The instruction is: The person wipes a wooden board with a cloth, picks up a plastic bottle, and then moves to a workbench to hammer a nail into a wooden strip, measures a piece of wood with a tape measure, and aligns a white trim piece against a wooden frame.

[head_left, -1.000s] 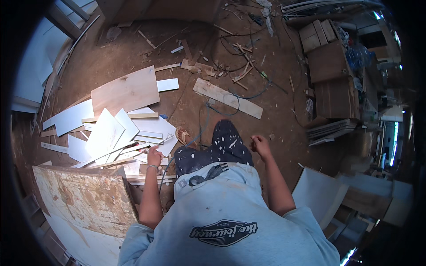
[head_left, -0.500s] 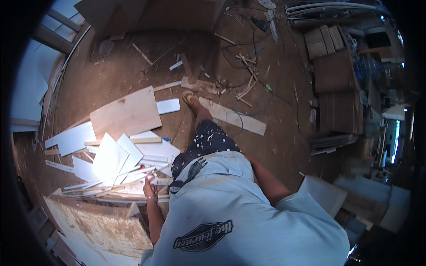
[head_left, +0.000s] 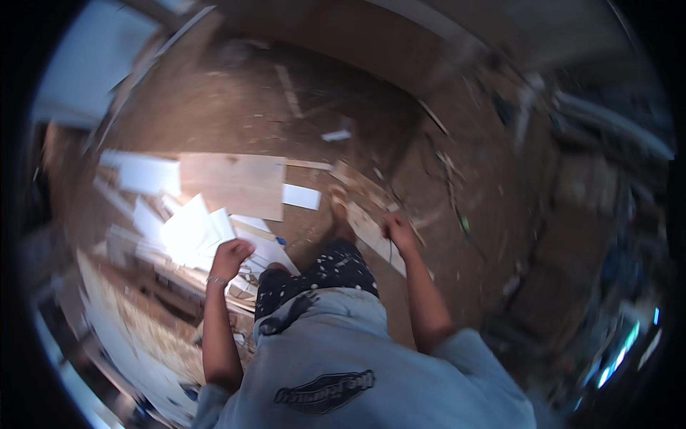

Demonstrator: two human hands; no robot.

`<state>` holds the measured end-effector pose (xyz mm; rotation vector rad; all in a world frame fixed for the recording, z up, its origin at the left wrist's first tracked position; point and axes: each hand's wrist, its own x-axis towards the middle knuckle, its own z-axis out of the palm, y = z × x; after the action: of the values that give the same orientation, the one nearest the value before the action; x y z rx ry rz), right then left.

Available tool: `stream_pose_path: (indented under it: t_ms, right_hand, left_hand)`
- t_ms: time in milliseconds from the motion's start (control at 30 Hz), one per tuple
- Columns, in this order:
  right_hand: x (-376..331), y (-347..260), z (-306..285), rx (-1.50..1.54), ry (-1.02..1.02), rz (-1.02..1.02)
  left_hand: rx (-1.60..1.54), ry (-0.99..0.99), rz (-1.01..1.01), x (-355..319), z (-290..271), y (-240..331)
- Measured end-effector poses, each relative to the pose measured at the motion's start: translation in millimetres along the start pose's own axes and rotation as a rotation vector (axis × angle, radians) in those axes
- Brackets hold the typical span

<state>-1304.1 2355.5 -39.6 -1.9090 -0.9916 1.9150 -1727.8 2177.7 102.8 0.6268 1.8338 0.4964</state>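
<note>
My left hand (head_left: 232, 259) is raised over a heap of white offcut panels (head_left: 191, 227) and thin strips, its fingers curled in. Whatever it holds, if anything, does not show. My right hand (head_left: 398, 231) hangs with bent fingers above a long pale board (head_left: 370, 234) on the floor, near my foot. Its fingers look closed too, and blur hides anything inside them. Beyond the heap lies a flat sheet of plywood (head_left: 234, 184), with a small white panel (head_left: 301, 196) beside its right edge.
A large worn wooden board (head_left: 136, 314) stands at the lower left, close to my left arm. Thin wood sticks (head_left: 450, 179) and scraps litter the brown floor ahead. Brown boxes (head_left: 572, 243) are stacked on the right, blurred.
My left hand has risen from the strips in the heap. My right hand has come into sight from beside my body. The view has turned, so the floor items sit farther right.
</note>
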Motion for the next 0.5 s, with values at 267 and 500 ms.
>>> stream_pose_path:
  t_ms: [267,500]
  right_hand:
    - [9.3,145.5,-98.7,-1.063,-0.476,-0.989]
    - [93.0,24.7,-36.7,-1.326,-0.653,-1.165]
  left_hand:
    - [-0.1,0.088,-0.249,-32.4,-50.7,16.9]
    - [-0.077,0.099,-0.507,-83.1,-13.8,-205.9]
